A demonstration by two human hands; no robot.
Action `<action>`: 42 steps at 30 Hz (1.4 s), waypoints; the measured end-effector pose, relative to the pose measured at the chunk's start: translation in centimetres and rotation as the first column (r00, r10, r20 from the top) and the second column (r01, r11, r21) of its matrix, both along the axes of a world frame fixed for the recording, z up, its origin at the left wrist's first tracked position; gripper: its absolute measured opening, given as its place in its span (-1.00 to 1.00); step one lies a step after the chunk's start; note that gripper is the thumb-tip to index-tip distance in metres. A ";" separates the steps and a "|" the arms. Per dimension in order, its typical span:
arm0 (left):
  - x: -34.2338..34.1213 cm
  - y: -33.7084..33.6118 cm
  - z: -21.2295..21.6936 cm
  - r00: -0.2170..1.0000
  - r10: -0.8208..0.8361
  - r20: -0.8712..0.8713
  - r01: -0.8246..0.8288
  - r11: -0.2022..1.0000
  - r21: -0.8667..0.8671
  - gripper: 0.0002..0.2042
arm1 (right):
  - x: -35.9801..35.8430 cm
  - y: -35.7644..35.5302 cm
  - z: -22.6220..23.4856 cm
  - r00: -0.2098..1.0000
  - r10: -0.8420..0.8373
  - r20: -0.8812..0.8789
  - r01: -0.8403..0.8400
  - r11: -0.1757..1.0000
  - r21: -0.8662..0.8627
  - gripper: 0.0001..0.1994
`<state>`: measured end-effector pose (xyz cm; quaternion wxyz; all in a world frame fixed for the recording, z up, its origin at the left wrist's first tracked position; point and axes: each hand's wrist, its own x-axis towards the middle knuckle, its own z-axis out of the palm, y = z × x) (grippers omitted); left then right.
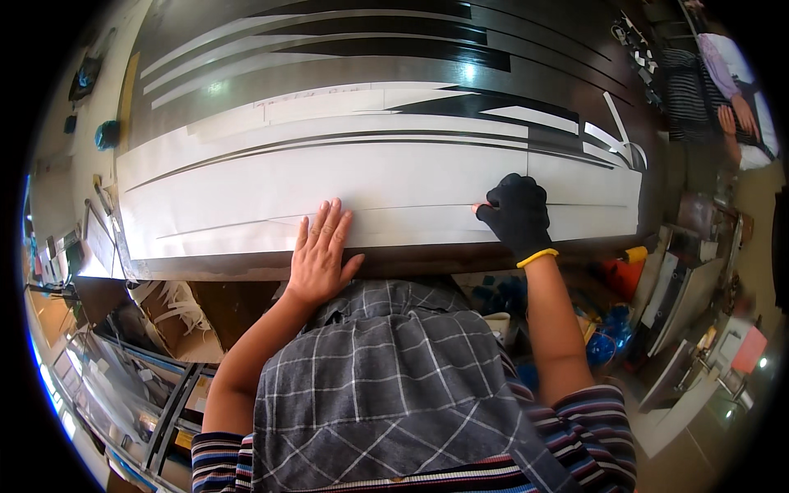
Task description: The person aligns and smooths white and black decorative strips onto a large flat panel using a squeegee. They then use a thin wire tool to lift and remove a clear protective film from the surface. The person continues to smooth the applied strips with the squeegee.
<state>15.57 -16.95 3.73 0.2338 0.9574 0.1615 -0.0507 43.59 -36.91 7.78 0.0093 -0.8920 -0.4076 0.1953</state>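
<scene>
A long white sheet (394, 181) lies along the table's near edge, with a thin straight line running lengthwise across it. My left hand (323, 255) is bare and rests flat on the near part of this sheet, fingers stretched out. To the right, my right hand (518, 215) wears a black glove with a yellow cuff. It is closed and sits over the thin line; whatever its fingers hold is hidden. Beyond both hands, narrow dark slits and white strips (542, 119) cross the dark table top (567, 82).
Curled white offcuts (612, 135) lie at the table's right end. Below the near edge at left, a cardboard box (177, 320) holds white scraps. Another person's hands (735, 122) show at the far right. A teal object (107, 134) sits left of the table.
</scene>
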 end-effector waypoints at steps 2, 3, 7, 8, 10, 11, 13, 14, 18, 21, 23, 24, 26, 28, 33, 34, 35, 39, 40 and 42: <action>0.4 -0.3 -0.2 1.000 0.000 0.003 0.000 1.000 0.016 -0.25 | 0.0 -0.1 -0.1 1.000 0.003 0.005 -0.003 1.000 0.001 -0.69; 0.5 -0.4 -0.3 1.000 0.000 -0.004 0.000 1.000 0.021 -0.26 | 0.0 -0.1 -0.1 1.000 0.003 0.006 -0.003 1.000 0.001 -0.69; 0.6 -0.5 -0.3 1.000 0.004 -0.028 -0.004 1.000 0.028 -0.26 | 0.2 -0.4 0.2 0.999 -0.008 0.045 0.010 0.999 -0.038 -0.68; 0.6 -0.5 -0.2 0.999 0.007 -0.032 -0.006 1.000 0.030 -0.26 | 0.4 -0.5 0.3 0.999 -0.022 0.040 0.024 0.998 -0.052 -0.67; 0.6 -0.4 -0.2 1.000 -0.006 -0.010 0.006 1.000 0.010 -0.25 | 0.7 -0.9 0.4 0.998 -0.051 0.029 0.053 0.995 -0.079 -0.67; 0.6 -0.4 -0.2 1.000 -0.012 0.000 0.012 1.000 0.001 -0.24 | 0.7 -1.0 0.4 0.998 -0.056 0.031 0.058 0.995 -0.084 -0.67; 0.5 -0.4 -0.3 1.000 -0.004 -0.013 0.004 0.999 0.032 -0.26 | 0.8 -1.0 0.5 0.997 -0.066 0.036 0.069 0.993 -0.091 -0.67; 0.5 -0.4 -0.4 1.000 0.000 -0.020 0.001 0.999 0.048 -0.27 | 0.8 -1.0 0.5 0.997 -0.066 0.041 0.070 0.993 -0.096 -0.66; 0.6 -0.4 -0.3 1.000 -0.001 -0.015 0.002 0.999 0.052 -0.26 | 0.6 -0.4 1.1 0.994 -0.081 0.074 0.092 0.982 -0.162 -0.66; 0.6 -0.4 -0.4 1.000 0.001 -0.011 -0.001 0.999 0.046 -0.26 | 0.1 -1.0 1.4 0.974 -0.148 0.172 0.165 0.982 -0.088 -0.69; 0.7 -0.5 -0.4 1.000 0.003 -0.018 -0.002 0.999 0.037 -0.26 | -0.8 -2.4 0.7 0.942 -0.197 0.271 0.161 0.976 0.150 -0.67; 0.7 -0.5 -0.4 1.000 0.005 -0.017 -0.005 0.999 0.035 -0.26 | -1.6 -3.7 -1.0 0.920 -0.222 0.324 0.111 0.938 0.329 -0.65; 0.6 -0.5 -0.6 1.000 0.011 -0.018 -0.011 0.999 0.035 -0.26 | -3.7 -5.2 -2.4 0.901 -0.241 0.361 0.023 0.858 0.514 -0.61; 0.7 -0.8 -0.8 1.000 0.014 0.019 -0.015 0.999 0.032 -0.26 | -6.5 -5.4 -3.2 0.876 -0.382 0.294 0.174 0.820 0.546 -0.60; 3.5 -2.3 -0.1 0.992 -0.128 0.006 0.128 0.992 -0.004 -0.27 | -6.9 -5.6 -4.6 0.699 -0.676 -0.234 0.676 0.518 0.524 -0.73; 4.3 -2.7 0.0 0.987 -0.162 0.016 0.162 0.987 0.000 -0.27 | -6.3 -5.9 -5.3 0.657 -0.684 -0.317 0.734 0.487 0.473 -0.75; 4.9 -3.0 0.1 0.980 -0.195 0.026 0.195 0.981 0.003 -0.27 | -5.5 -6.2 -5.8 0.609 -0.687 -0.396 0.786 0.456 0.417 -0.77; 5.3 -3.4 -0.1 0.983 -0.181 0.019 0.179 0.982 0.057 -0.28 | -4.2 -5.1 -2.7 0.325 -0.608 -0.724 0.937 0.309 0.161 -0.79; 5.3 -3.5 -0.2 0.984 -0.179 0.012 0.178 0.982 0.061 -0.28 | -4.1 -4.9 -2.3 0.276 -0.594 -0.756 0.956 0.250 0.153 -0.79; 5.3 -3.5 -0.3 0.985 -0.175 -0.001 0.174 0.982 0.071 -0.28 | -4.1 -4.9 -2.0 0.181 -0.553 -0.813 0.983 0.133 0.128 -0.79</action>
